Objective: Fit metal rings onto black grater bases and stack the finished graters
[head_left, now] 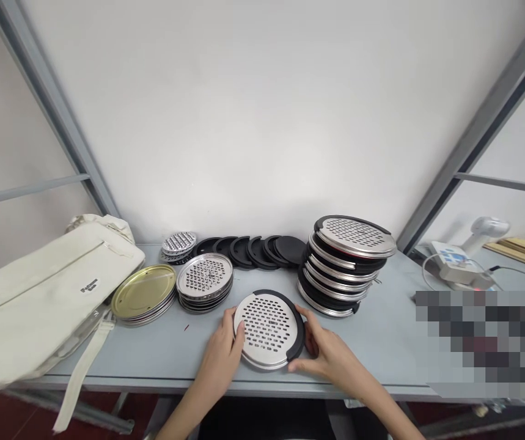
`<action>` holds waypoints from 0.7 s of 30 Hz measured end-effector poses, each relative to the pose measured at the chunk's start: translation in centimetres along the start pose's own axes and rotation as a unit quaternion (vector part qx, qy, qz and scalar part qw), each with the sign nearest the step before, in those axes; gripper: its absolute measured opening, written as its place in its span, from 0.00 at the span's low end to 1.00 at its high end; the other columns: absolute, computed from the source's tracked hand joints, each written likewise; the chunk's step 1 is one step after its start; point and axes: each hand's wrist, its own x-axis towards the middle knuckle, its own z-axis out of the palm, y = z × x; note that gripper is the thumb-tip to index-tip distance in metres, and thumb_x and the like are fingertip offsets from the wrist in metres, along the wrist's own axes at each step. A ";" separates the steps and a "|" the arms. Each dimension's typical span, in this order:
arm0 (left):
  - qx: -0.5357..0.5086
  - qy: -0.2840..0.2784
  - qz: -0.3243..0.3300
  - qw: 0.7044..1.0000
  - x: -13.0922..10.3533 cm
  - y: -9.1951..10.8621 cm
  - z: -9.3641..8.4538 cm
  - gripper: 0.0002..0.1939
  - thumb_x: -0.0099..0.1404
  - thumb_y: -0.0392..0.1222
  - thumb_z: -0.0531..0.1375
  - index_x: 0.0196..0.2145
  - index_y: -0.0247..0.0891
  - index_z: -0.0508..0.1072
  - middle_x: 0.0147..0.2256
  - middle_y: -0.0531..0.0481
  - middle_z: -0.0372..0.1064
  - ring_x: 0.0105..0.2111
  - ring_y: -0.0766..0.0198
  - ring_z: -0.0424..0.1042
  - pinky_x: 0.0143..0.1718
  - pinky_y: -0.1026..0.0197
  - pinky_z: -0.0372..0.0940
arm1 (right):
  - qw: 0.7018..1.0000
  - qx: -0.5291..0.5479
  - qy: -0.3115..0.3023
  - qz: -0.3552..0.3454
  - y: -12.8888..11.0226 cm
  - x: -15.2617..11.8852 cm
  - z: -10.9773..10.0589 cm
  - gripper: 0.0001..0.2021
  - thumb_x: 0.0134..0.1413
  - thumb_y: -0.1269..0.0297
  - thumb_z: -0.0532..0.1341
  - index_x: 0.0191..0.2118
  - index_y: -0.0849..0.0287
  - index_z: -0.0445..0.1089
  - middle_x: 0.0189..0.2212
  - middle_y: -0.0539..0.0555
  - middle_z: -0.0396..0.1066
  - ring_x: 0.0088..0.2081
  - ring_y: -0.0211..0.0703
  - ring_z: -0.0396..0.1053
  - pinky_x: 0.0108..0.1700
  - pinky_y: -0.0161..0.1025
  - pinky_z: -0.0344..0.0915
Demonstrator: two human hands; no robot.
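Observation:
Near the table's front edge lies a round metal grater point(266, 327) with slotted holes and a black rim piece along its upper right side. My left hand point(223, 345) grips its left edge, thumb on top. On the right, my right hand point(324, 348) holds the black rim, with the thumb at its lower end. A stack of round grater discs point(206, 276) is behind my left hand, beside a pile of gold-coloured metal lids point(144, 290). Back right of the held grater, a tall leaning stack of similar rimmed graters point(347, 263) rises.
A row of black round plastic pieces point(248, 252) lies along the wall, with small grater discs point(178, 244) at its left end. A cream backpack point(55, 299) covers the table's left end, its strap hanging over the edge. A white handheld device point(486, 229) stands far right.

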 end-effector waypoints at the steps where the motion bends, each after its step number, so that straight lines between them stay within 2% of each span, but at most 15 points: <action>1: -0.007 -0.021 -0.002 1.000 0.0 0.1 -0.5 0.18 0.68 0.50 0.46 0.50 0.40 0.61 0.47 0.41 0.67 0.45 0.53 0.68 0.44 0.53 0.62 | 1.000 0.007 -0.002 0.000 0.1 0.0 -0.1 0.46 0.43 0.45 0.65 0.63 0.60 0.45 0.24 0.45 0.59 0.25 0.39 0.59 0.26 0.33 0.53; 4: -0.008 -0.082 -0.009 0.997 -0.1 0.2 -2.0 0.22 0.64 0.53 0.53 0.53 0.43 0.60 0.42 0.46 0.68 0.40 0.56 0.68 0.41 0.58 0.62 | 1.000 0.030 -0.007 -0.003 0.1 0.1 -0.2 0.48 0.41 0.45 0.66 0.64 0.59 0.44 0.23 0.44 0.58 0.25 0.38 0.58 0.26 0.33 0.53; 7: -0.023 -0.148 -0.006 0.989 0.0 -0.3 -3.1 0.39 0.51 0.52 0.66 0.57 0.42 0.56 0.34 0.52 0.66 0.28 0.63 0.64 0.30 0.64 0.61 | 0.998 0.068 -0.008 -0.013 0.3 0.1 -0.4 0.51 0.39 0.46 0.68 0.65 0.58 0.43 0.23 0.43 0.57 0.25 0.37 0.57 0.26 0.32 0.53; 9: -0.029 -0.165 0.000 0.986 0.1 -0.8 -3.3 0.45 0.46 0.51 0.69 0.58 0.41 0.54 0.31 0.55 0.64 0.25 0.67 0.61 0.26 0.67 0.58 | 0.995 0.099 -0.015 -0.020 0.4 0.1 -0.6 0.51 0.39 0.47 0.68 0.65 0.58 0.43 0.23 0.43 0.56 0.25 0.36 0.56 0.26 0.32 0.53; 15: -0.026 -0.158 -0.004 0.987 0.5 -1.9 -2.8 0.42 0.47 0.52 0.68 0.55 0.39 0.55 0.30 0.55 0.63 0.24 0.68 0.59 0.25 0.67 0.55 | 0.982 0.184 -0.038 -0.024 1.3 0.4 -0.9 0.46 0.44 0.51 0.67 0.65 0.58 0.45 0.22 0.42 0.55 0.25 0.35 0.54 0.28 0.32 0.54; 21: 0.010 -0.146 -0.008 0.989 0.3 -1.4 -2.3 0.42 0.45 0.55 0.69 0.53 0.40 0.55 0.25 0.59 0.59 0.25 0.66 0.59 0.25 0.66 0.54 | 0.977 0.210 -0.023 -0.004 1.8 0.8 -0.8 0.46 0.41 0.51 0.69 0.64 0.59 0.50 0.24 0.43 0.54 0.26 0.34 0.53 0.28 0.32 0.55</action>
